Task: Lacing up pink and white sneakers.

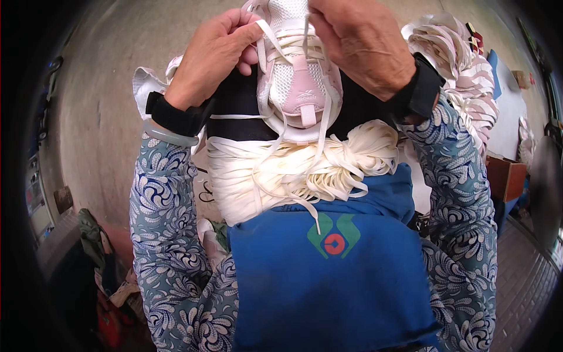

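A white and pink sneaker (pixel 300 88) rests on black cloth in front of me, its pink tongue toward me and its far end cut off by the top edge. White lace crosses its front in rows. My left hand (pixel 226 50) pinches a white shoelace (pixel 268 32) beside the laced rows. On the other side, my right hand (pixel 363 44) has its fingers closed on a lace strand near the eyelets; its fingertips are partly hidden. Loose lace ends hang over the tongue toward me. A thick bundle of white shoelaces (pixel 281 167) lies on my lap just below the sneaker.
A blue apron (pixel 328 287) with a green and red emblem covers my lap. Pink and white shoe uppers (pixel 469 76) are stacked at the right, near a brown box (pixel 507 178). Another white and pink piece (pixel 149 82) shows behind my left wrist. Concrete floor (pixel 117 70) surrounds this.
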The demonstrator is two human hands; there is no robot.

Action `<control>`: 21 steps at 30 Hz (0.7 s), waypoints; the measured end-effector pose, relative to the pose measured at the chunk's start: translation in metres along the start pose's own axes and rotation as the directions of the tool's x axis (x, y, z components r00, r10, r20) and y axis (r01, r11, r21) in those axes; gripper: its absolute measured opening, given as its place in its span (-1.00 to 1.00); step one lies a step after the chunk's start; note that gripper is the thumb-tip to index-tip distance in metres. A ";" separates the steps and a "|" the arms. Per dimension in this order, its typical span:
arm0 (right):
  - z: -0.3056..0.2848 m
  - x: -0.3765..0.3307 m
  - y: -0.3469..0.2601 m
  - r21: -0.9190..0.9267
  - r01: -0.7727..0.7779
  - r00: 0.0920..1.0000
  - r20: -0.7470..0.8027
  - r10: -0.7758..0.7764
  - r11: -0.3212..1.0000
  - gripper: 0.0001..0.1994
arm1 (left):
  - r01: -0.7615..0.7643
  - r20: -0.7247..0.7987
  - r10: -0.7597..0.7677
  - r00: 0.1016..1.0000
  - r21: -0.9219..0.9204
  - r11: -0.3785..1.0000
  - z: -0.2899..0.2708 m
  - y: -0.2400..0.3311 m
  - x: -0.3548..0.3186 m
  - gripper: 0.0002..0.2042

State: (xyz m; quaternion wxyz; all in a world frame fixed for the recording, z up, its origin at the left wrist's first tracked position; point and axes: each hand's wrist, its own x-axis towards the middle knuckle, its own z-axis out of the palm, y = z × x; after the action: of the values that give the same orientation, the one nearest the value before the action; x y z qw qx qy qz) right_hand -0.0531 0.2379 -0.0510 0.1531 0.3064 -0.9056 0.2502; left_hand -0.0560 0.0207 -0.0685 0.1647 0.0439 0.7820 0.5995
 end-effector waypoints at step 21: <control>-0.035 -0.083 -0.031 0.472 -0.010 0.929 0.331 -0.166 0.882 -0.79 | 0.187 0.154 -0.218 0.964 0.193 0.963 0.023 0.005 -0.093 -0.80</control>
State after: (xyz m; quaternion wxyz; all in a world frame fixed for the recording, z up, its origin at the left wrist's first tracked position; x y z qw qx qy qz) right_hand 0.0340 0.2753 -0.0464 -0.0840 0.4117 -0.8181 0.3927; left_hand 0.0380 0.0188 -0.0504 0.2882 0.0299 0.8153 0.5014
